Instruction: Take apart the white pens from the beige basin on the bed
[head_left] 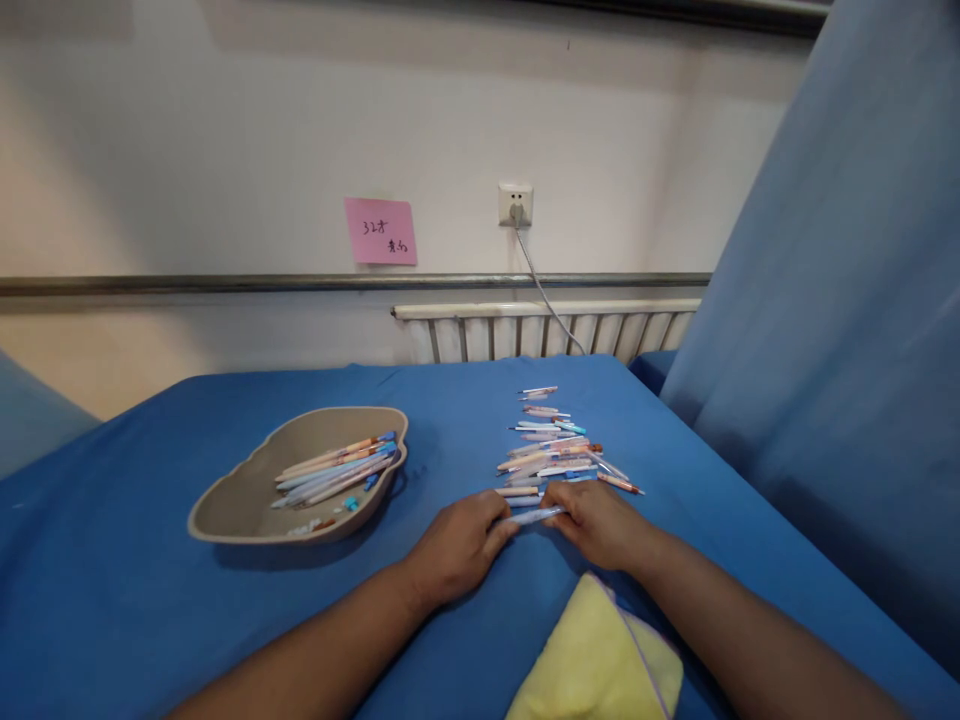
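A pale pen barrel (535, 515) lies between my hands, low over the blue cloth. My left hand (459, 548) pinches one end of it, and my right hand (592, 520) grips the other end with closed fingers. Just beyond them, a spread of pens and pen parts (551, 448) lies on the cloth, some white, some orange and blue. To the left sits a beige cloud-shaped tray (247, 495). It holds a bundle of pens (337, 470) with orange and blue ends, and small loose pieces (311, 525) near its front wall.
A folded yellow cloth (592, 660) lies near me, between my forearms. The blue covered table (442, 420) reaches back to a radiator (551, 312). A cable (541, 290) runs down from a wall socket. Blue curtain (832, 330) hangs on the right; a pink note (381, 232) is on the wall.
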